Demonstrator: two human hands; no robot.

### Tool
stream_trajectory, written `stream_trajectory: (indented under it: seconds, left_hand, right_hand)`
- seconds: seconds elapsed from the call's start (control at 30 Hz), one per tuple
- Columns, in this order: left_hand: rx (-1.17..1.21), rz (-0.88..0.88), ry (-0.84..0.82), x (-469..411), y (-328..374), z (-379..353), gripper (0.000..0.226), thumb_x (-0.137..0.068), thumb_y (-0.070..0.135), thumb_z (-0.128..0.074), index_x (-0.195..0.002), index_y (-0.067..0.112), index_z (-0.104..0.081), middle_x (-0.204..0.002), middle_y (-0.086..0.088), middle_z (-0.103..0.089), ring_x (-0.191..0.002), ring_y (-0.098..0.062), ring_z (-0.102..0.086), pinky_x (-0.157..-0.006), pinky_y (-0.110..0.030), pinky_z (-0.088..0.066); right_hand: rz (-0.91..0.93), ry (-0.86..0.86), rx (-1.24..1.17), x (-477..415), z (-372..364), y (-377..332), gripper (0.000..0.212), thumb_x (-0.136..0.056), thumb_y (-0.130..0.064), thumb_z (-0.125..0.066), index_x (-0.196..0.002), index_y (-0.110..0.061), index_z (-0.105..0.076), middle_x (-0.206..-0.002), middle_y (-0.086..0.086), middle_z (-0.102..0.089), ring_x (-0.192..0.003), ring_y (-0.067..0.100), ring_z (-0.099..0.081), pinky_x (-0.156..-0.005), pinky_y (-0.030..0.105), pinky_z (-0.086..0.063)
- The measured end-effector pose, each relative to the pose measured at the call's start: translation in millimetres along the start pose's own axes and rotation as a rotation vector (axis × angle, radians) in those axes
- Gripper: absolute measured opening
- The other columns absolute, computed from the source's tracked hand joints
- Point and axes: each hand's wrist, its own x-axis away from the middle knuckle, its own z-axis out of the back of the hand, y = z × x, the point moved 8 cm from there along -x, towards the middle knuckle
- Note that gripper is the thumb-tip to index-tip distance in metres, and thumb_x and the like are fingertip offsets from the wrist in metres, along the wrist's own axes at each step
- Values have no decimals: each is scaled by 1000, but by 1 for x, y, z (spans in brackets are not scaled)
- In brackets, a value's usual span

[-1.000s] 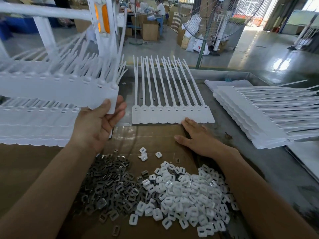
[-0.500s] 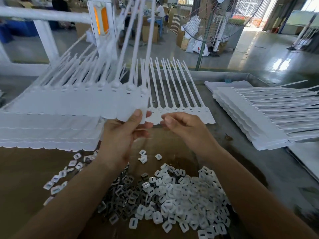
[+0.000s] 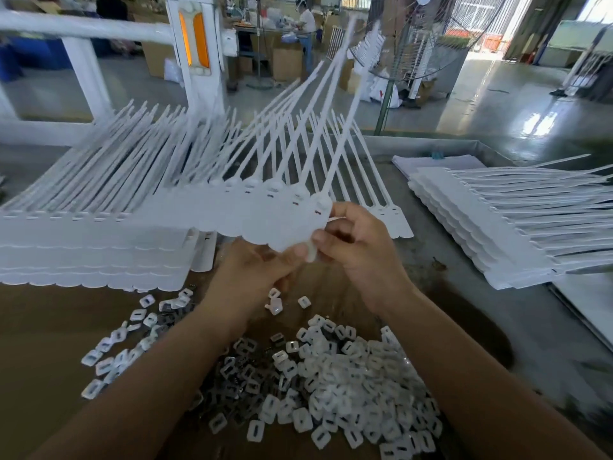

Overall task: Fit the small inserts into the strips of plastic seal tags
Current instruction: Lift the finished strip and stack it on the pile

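strip (image 3: 265,217) edge pinched, left hand (image 3: 252,270), right hand (image 3: 361,250)

A factory floor: cardboard cartons (image 3: 287,64), standing fan (image 3: 431,38), stacked seal strips (image 3: 481,234).

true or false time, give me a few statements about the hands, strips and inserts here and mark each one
1. The left hand and right hand both hold a strip up off the table. True.
2. The white inserts sit in a box. False: they lie in a loose pile on brown cardboard.
3. Dark metal pieces lie just left of the white pile. True.
4. The right-hand stack of strips stands upright. False: it lies flat on the metal table.
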Motion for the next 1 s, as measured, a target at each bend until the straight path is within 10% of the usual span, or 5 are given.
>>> stream_trajectory:
  seconds: [0.13,0.33,0.53,0.77,1.0]
  left_hand:
    - [468,162,244,-11,-9,49,29,-69,33,-66,-47,18,-57,-42,6,-44,-37,-7,-38,-38,-16,-31]
    - [549,103,466,-20,-14,84,11,-90,1,-46,-95,11,-48,-48,4,-57,-41,-7,-55,-40,-15,-44]
    - [197,28,386,-25,-15,74,36,-91,-4,-45,-114,23,-50,-80,-10,-64,-64,-11,-67,-57,-16,-52]
    - [-258,41,218,-28,-29,58,39,-91,3,-48,-120,30,-52,-86,18,-67,-76,-1,-64,-69,-13,-46]
    - [-499,141,171,-32,-45,58,38,-91,8,-49,-126,21,-53,-121,-4,-59,-94,-14,-59,-77,-18,-39]
  right_hand:
    - [-20,125,42,-9,36,3,26,-89,-2,-55,-110,-17,-58,-82,-7,-69,-74,6,-65,-62,16,-50]
    - [-109,295,276,-18,92,18,31,-93,-8,-50,-122,-19,-56,-103,-8,-61,-84,3,-58,-63,13,-50]
    - [-105,417,358,-20,123,29,33,-93,-3,-49,-119,-17,-60,-98,-19,-62,-77,-6,-56,-64,7,-48]
    - [-184,402,550,-24,129,53,33,-91,-1,-47,-119,-9,-60,-115,5,-64,-98,16,-58,-86,27,-47]
    - [-273,388,754,-25,134,64,34,-90,-8,-49,-123,-6,-58,-127,9,-58,-117,23,-52,-92,25,-35]
